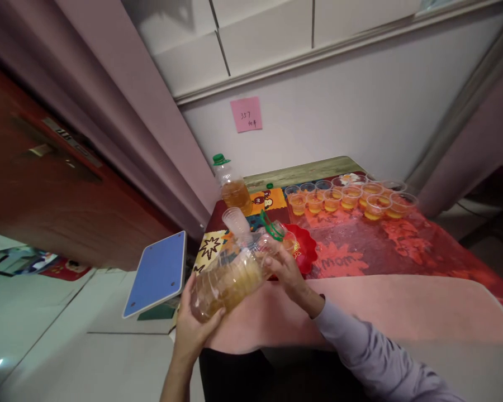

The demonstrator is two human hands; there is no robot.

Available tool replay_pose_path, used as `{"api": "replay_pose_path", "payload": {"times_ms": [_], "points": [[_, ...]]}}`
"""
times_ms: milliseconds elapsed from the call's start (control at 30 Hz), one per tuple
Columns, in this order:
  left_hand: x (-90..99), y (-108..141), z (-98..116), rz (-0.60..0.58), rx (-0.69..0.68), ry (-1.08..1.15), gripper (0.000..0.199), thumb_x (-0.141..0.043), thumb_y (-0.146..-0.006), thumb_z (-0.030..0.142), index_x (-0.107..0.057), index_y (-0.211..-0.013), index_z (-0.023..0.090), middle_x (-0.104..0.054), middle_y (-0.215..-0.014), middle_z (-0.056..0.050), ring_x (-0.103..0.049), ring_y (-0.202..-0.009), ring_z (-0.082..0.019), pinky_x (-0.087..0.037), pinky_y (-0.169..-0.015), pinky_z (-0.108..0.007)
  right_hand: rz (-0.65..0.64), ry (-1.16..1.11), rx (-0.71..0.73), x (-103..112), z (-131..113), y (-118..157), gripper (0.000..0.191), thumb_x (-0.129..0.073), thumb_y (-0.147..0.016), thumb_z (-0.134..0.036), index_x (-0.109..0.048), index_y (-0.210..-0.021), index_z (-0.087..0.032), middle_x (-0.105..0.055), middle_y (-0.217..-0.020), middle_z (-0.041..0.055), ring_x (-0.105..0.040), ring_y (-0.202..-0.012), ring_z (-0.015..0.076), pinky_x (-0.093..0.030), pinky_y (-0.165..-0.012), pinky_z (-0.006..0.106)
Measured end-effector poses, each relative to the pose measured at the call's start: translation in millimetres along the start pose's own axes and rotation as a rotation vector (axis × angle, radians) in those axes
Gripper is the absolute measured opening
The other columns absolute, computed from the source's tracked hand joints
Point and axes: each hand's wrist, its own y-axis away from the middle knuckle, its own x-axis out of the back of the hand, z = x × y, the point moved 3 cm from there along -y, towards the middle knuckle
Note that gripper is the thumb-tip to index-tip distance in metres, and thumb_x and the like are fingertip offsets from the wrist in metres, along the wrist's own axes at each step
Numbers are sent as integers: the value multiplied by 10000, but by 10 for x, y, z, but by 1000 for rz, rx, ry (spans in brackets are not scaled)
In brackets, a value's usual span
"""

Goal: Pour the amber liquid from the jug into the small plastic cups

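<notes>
A large clear plastic bottle (230,282) with yellowish liquid is tilted in front of me, its neck toward the upper right. My left hand (197,329) grips its base. My right hand (287,271) is closed around the upper part near the neck, where a green carrying ring (271,226) shows. Behind the neck lies a red scalloped dish (308,251), partly hidden. A stack of clear plastic cups (237,223) stands just beyond the bottle. Whether a cup sits at the bottle's mouth I cannot tell.
Several clear cups with amber liquid (347,198) stand in rows at the table's back right. A second bottle (236,192) with a green cap stands at back left, near a loose green cap (269,185). A blue-topped stool (157,273) is left of the table.
</notes>
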Motion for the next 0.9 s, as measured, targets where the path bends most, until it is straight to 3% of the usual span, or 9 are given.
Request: {"api": "replay_pose_path", "payload": {"times_ms": [67,167,333,433,500,600,733,833,900], "points": [[-59,38,-131,45,-50,12,1189,-924,-748,657,-428,-1724,193,-507,-1769,-245,-482,-1665,-465,-368,-1381,-625,-35,106,28,-63,-138,24,580,-854,-932,-638,-711,-1382,-302,-800,-1332,82,-748,-1225,342,-635,-1054,501],[-112,102,-305,54,-55,20,1159,-887,-781,681,-415,-1729,210,-502,-1773,-236,-462,-1679,-460,-338,-1394,-634,-98,326,171,-213,-309,56,596,-865,-941,-642,-720,-1401,-291,-782,-1323,98,-732,-1205,344,-616,-1087,518],[-96,156,-624,56,93,96,1423,-967,-516,810,-430,-1708,249,-632,-1623,-229,-571,-1563,-552,-473,-1285,-707,-219,493,287,-496,-317,87,810,-846,-982,-624,-552,-1674,-321,-664,-1631,148,-637,-1503,390,-530,-1284,588],[-116,187,-781,70,158,127,1308,-931,-599,808,-468,-1658,198,-736,-1424,-229,-717,-1387,-526,-553,-1205,-690,-316,548,352,-596,-253,101,1012,-874,-971,-596,-381,-1802,-293,-492,-1810,194,-505,-1671,399,-472,-1355,607],[-136,213,-834,88,142,107,1184,-902,-686,773,-497,-1632,187,-743,-1405,-225,-728,-1376,-503,-547,-1217,-671,-367,579,400,-565,-226,114,1052,-883,-974,-560,-331,-1828,-291,-481,-1822,200,-498,-1686,378,-494,-1348,583],[-162,251,-873,118,107,69,1145,-901,-709,741,-494,-1632,198,-717,-1466,-219,-685,-1443,-500,-509,-1256,-674,-321,704,426,-284,-214,117,899,-852,-1010,-489,-435,-1787,-311,-606,-1737,175,-580,-1628,356,-537,-1317,576],[-185,281,-899,144,60,32,1145,-869,-752,745,-453,-1657,179,-657,-1558,-255,-610,-1531,-502,-442,-1307,-679,-36,1021,339,412,-263,59,597,-801,-1022,-457,-691,-1589,-305,-724,-1603,170,-682,-1509,396,-552,-1278,651],[-187,282,-903,142,62,17,1146,-885,-735,747,-471,-1630,164,-647,-1552,-270,-586,-1550,-514,-440,-1306,-672,110,1260,265,830,-316,-18,611,-784,-999,-517,-721,-1545,-252,-717,-1593,207,-672,-1498,433,-502,-1299,686],[-181,273,-889,135,86,19,1162,-896,-703,757,-478,-1620,178,-666,-1513,-252,-615,-1514,-517,-473,-1277,-675,146,1391,222,970,-306,-80,687,-789,-972,-578,-707,-1553,-221,-689,-1618,233,-635,-1529,455,-454,-1319,704]]}}
